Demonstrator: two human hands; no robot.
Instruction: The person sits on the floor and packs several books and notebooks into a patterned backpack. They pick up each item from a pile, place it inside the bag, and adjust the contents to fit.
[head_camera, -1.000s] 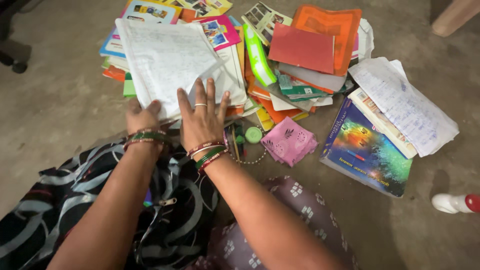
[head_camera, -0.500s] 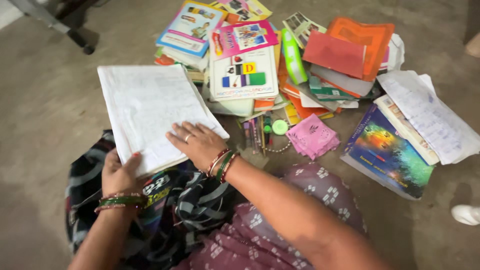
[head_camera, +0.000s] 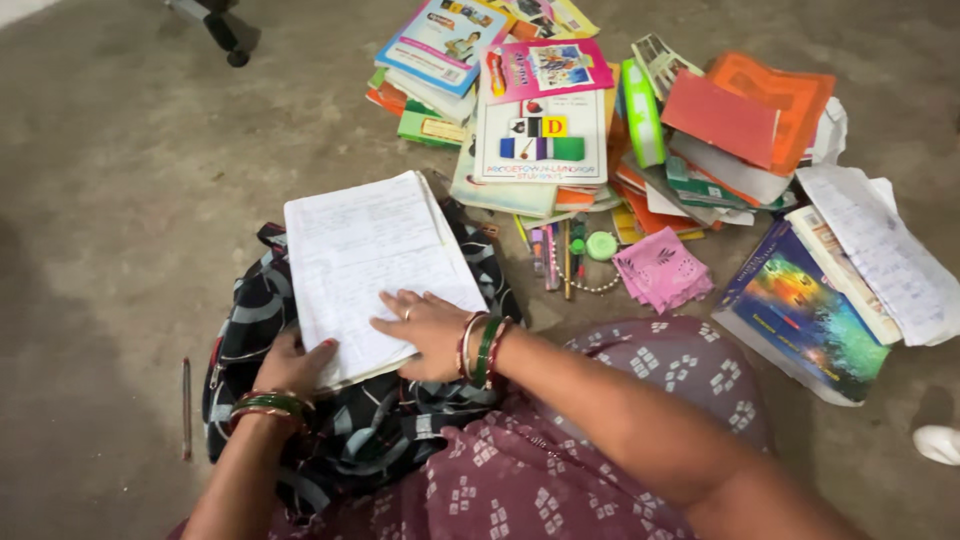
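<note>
The handwritten notebook (head_camera: 375, 265), lifted off the book pile (head_camera: 560, 120) at one o'clock, now lies on a black patterned bag (head_camera: 370, 420); right hand (head_camera: 425, 330) pressed flat, left hand (head_camera: 290, 365) apparently gripping its lower edge.

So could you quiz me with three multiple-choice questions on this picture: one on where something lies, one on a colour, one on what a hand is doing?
1. Where does the open notebook lie?
A. on the black patterned bag
B. on the book pile
C. on the bare floor

2. What colour is the folded cloth beside the pens?
A. green
B. pink
C. white

3. What is the right hand doing?
A. lifting a pen
B. hanging in the air
C. resting flat on the notebook page

Answers:
1. A, the bag's striped fabric shows all round the notebook.
2. B, it is plainly pink.
3. C, its fingers lie spread on the page, while the left hand grips the near corner.
</note>
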